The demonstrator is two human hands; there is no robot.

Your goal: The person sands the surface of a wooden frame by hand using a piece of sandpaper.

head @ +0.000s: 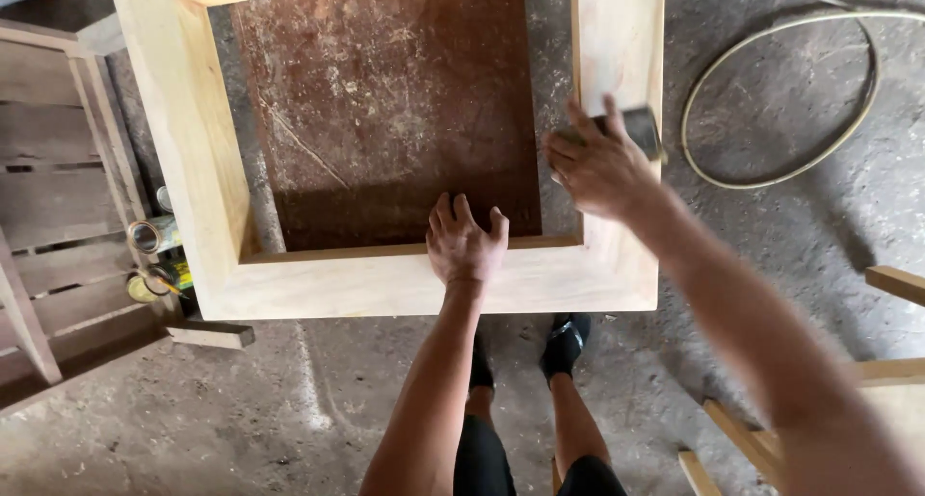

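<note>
Both hands worked on a pale wooden frame (385,282) that lay flat over a rusty brown panel (385,101). From the head camera, the left hand (466,241) rested palm down on the near rail of the frame, at about six o'clock of the opening, fingers spread and curled over the inner edge, holding nothing. At about three o'clock, the right hand (599,167) was closed around a dark sanding block (636,128), or something much like one; motion blur made its kind hard to judge. The block pressed against the frame's right rail.

Below the frame, the person's legs and a black shoe (565,344) stood on the dusty concrete floor (289,409). At nine o'clock, just beside the frame's left rail, lay several cans (154,236) on a weathered wooden rack (58,217). At two o'clock a pale hose (780,82) looped on the floor, well apart from the frame.
</note>
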